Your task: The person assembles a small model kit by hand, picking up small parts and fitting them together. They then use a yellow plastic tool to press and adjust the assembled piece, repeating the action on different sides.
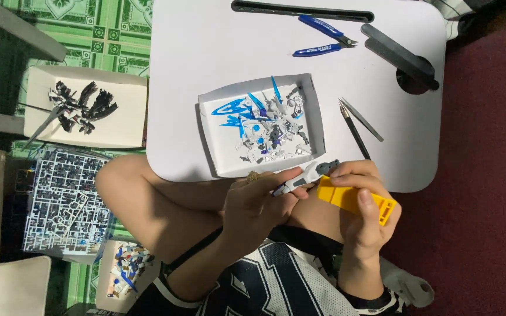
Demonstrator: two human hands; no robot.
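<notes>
White and rounded at its corners, the little table [206,47] sits over my crossed legs, and both hands hover just off its near edge. My left hand [256,208] pinches a small grey-and-white model part [306,175] between thumb and fingertips; its long axis slants up toward my right hand [364,216], which is clamped around a yellow tool [355,201] lying just under the part, nearly parallel. Both hands touch the part, the left gripping it. Beyond them, near the table's middle, a white tray [317,117] holds loose blue and grey pieces.
</notes>
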